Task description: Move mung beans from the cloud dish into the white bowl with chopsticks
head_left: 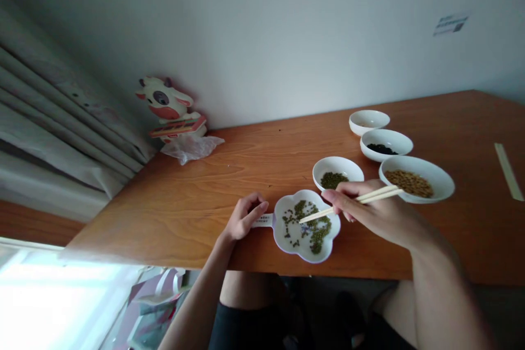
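My left hand (245,217) is closed on the short handle of a white, flower-shaped dish (301,253) near the table's front edge. Small green beans (320,232), which look like mung beans, lie scattered over its bottom. A pair of pale wooden chopsticks (379,194) is gripped in my right hand (365,209), their tips down inside the dish among the beans. Just behind the dish stands a white bowl (353,167) with more green beans, partly hidden by my right fingers. Beyond my right wrist is a bowl (445,183) of yellow-brown beans.
Farther back are a white bowl (404,143) with black beans and another white bowl (361,129), its contents unclear. A cow toy (168,104) with a keyboard sits on crinkled plastic (191,149) at the back left. A pale strip (508,172) lies at right on the wooden table (246,161).
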Demonstrator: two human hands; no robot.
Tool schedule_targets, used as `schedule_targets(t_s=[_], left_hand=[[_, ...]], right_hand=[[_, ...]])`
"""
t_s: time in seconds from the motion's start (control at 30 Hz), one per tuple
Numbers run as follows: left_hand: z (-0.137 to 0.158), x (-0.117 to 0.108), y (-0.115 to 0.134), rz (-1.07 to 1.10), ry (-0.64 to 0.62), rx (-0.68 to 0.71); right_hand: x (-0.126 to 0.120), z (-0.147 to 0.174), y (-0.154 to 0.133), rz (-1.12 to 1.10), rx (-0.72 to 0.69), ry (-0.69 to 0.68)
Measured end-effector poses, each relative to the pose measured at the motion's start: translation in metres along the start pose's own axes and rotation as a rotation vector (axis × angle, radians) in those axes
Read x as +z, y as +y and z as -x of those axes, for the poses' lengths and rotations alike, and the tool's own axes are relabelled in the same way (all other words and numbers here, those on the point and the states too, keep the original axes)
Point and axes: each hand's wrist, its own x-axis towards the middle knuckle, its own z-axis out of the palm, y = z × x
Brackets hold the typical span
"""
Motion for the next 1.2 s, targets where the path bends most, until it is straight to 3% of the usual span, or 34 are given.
schedule_targets(t_s=[0.13,0.33,0.4,0.53,0.6,0.67,0.77,1.07,1.2], left_hand=[[-0.002,-0.003,-0.001,0.007,-0.018,0.017],[0.001,-0.007,0.007,0.011,-0.089,-0.008],[-0.005,-0.01,0.013,0.013,-0.162,-0.048],[-0.029,-0.018,0.027,-0.04,-0.488,-0.283],[-0.041,-0.02,0.035,-0.082,-0.565,-0.306],[-0.05,-0.019,0.041,-0.134,-0.6,-0.261],[-0.055,-0.014,0.046,-0.247,-0.542,-0.131],[-0.028,-0.006,0.047,-0.551,-0.436,0.102],[-0.039,-0.009,0.049,-0.611,-0.533,0.164]], right_hand=[[0.005,-0.006,-0.003,-0.098,0.044,-0.113],[0.01,-0.016,-0.006,-0.197,0.01,-0.144],[0.009,-0.017,-0.007,-0.173,-0.03,-0.117],[0.008,-0.015,-0.008,-0.146,-0.076,0.016],[0.01,-0.015,-0.008,-0.162,-0.053,0.062],[0.015,-0.015,-0.008,-0.163,-0.035,0.089],[0.026,-0.017,-0.011,-0.099,-0.051,0.103],[0.062,-0.028,-0.012,0.041,-0.131,0.052],[0.057,-0.026,-0.002,0.042,-0.127,0.052]])
